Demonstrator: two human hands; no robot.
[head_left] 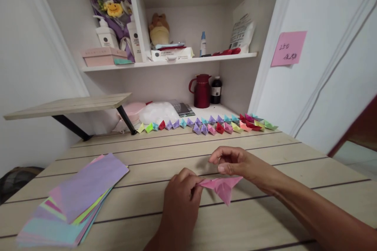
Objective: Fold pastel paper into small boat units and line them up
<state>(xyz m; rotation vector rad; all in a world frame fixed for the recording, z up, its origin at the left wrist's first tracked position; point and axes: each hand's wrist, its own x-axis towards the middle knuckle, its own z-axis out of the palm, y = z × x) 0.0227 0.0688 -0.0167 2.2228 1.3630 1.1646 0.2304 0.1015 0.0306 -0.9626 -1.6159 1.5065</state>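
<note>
A pink paper boat hangs just above the wooden table, its pointed end pinched between the thumb and fingers of my left hand. My right hand hovers above and behind the boat's other end. Its fingers are loosely curled, with a gap between thumb and forefinger and nothing between them. Rows of small folded paper boats in many colours stand along the table's back edge. To the left lies a fanned stack of coloured paper sheets, with a purple one on top.
A small raised wooden shelf with black legs stands at the back left. Behind the boats are a dark red jug, a dark bottle and a white plastic bag. A pink note is stuck on the right wall.
</note>
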